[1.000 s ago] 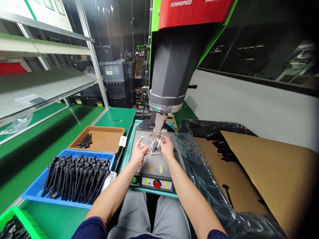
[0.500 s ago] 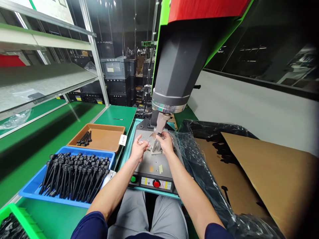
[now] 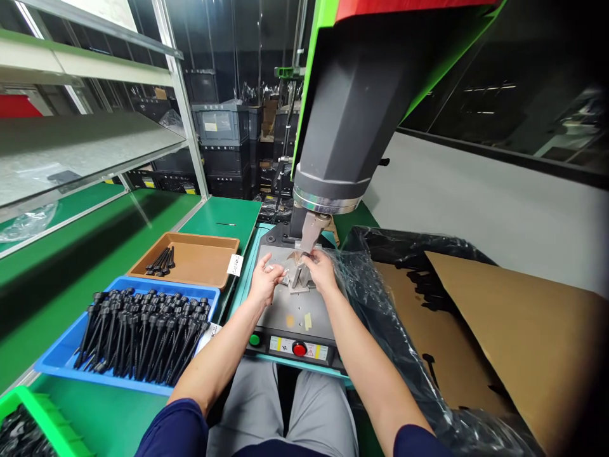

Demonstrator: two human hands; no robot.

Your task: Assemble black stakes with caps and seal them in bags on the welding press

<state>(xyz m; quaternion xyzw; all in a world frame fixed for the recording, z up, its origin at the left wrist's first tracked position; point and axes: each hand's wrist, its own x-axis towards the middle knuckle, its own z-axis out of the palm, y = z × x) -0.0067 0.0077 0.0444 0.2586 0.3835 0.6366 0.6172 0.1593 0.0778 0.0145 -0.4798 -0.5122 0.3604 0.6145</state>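
Both my hands are over the metal base plate (image 3: 271,317) of a press-like machine. My right hand (image 3: 322,271) pinches a small black part (image 3: 307,255) at the top of a metal fixture (image 3: 299,277), right below the machine's metal tip (image 3: 312,231). Most of that part is covered by the fingers. To the left of the fixture, my left hand (image 3: 264,279) is held with its fingers apart, one pointing upward. A pale glint shows near its fingertips, too small to make out.
To the left stand a blue tray (image 3: 57,367) full of black long-stemmed parts and a brown tray (image 3: 204,257) with several more. A green bin (image 3: 50,416) is at the lower left. On the right lies a plastic-lined box with cardboard (image 3: 518,317). Buttons, including a red one (image 3: 299,349), line the machine's front.
My view has shifted slightly, so the machine head appears a little further right. My right hand remains at the fixture and my left hand beside it, with hardly any movement.
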